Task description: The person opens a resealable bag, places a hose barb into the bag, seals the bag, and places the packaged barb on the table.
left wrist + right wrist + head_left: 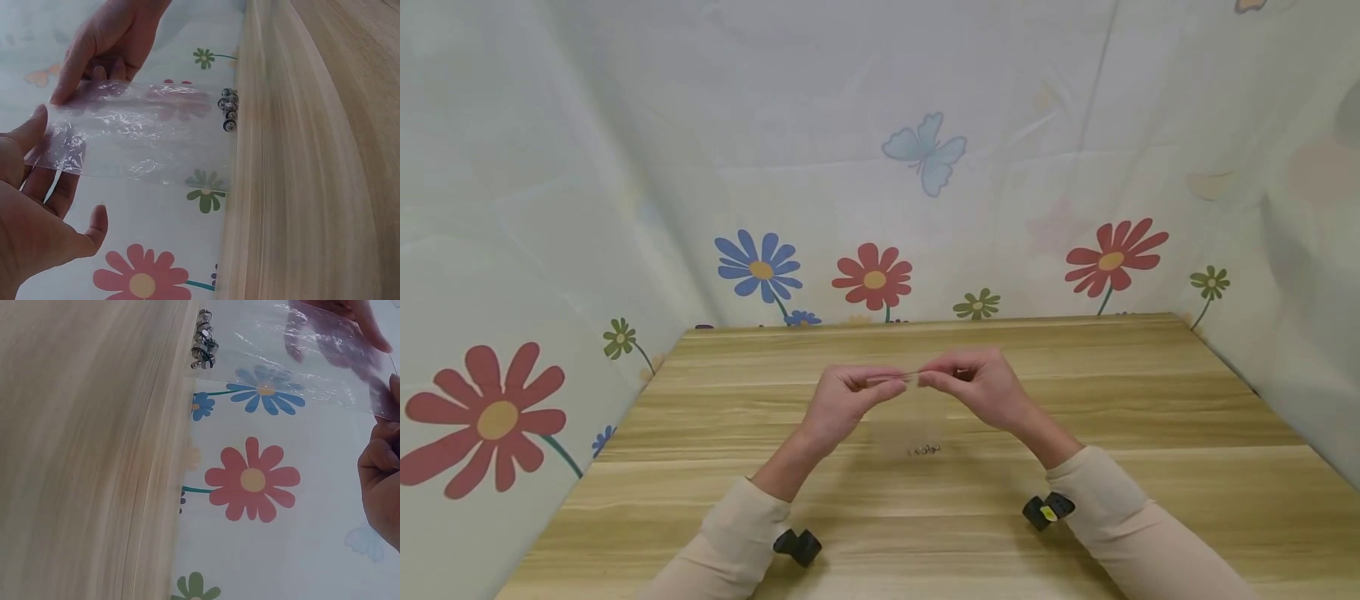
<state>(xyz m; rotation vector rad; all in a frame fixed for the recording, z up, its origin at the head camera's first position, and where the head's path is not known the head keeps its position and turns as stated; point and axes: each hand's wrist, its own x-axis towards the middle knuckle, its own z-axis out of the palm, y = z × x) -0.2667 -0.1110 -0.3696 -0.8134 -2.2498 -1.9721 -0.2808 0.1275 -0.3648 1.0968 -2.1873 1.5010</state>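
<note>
A clear plastic bag (137, 131) hangs above the table, held by its upper edge between both hands. Small shiny metal pieces with dark rings (229, 111) lie gathered at the bottom of the bag; in the head view these metal pieces (925, 450) look tiny, and their exact kind is unclear. My left hand (842, 400) pinches the left part of the bag's edge between thumb and fingers. Close beside it, the right hand (981, 387) pinches the same edge further right. In the right wrist view the bag (269, 340) is see-through, with the left hand's fingers showing behind it.
A wood-grain table (700, 517) spreads under both arms. Behind and beside it hangs a pale sheet (820, 108) printed with flowers and a butterfly. A small black device sits at the left wrist (797, 547), another at the right wrist (1048, 510).
</note>
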